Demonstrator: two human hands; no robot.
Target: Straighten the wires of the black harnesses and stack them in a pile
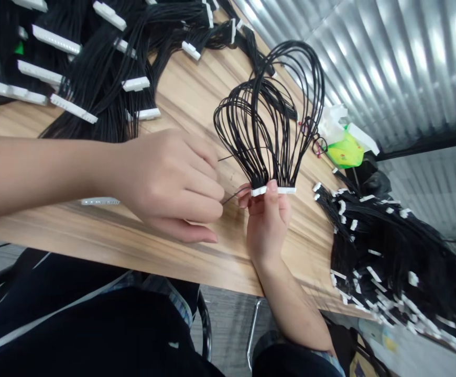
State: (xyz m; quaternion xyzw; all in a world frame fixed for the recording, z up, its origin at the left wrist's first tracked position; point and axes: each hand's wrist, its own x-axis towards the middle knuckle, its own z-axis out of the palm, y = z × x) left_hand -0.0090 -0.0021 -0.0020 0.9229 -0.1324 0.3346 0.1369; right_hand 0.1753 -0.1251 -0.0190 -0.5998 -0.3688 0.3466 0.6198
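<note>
My right hand [268, 222] pinches a long white connector [286, 190] between thumb and fingers. From it black wires [247, 120] rise in several loops above the table. To its left, my left hand [173, 183] is closed with its back towards me. Thin black wire runs out of its curled fingers on the right side, one stretch towards the loops and another towards my right fingertips. The wire's part inside the left fist is hidden.
Wire bundles with white connectors [74, 107] cover the wooden table [212, 262] at the far left. A large pile of black wires [393, 251] lies at the right. Glasses [319, 145] and a yellow-green packet [346, 149] lie near the corrugated metal wall [369, 57].
</note>
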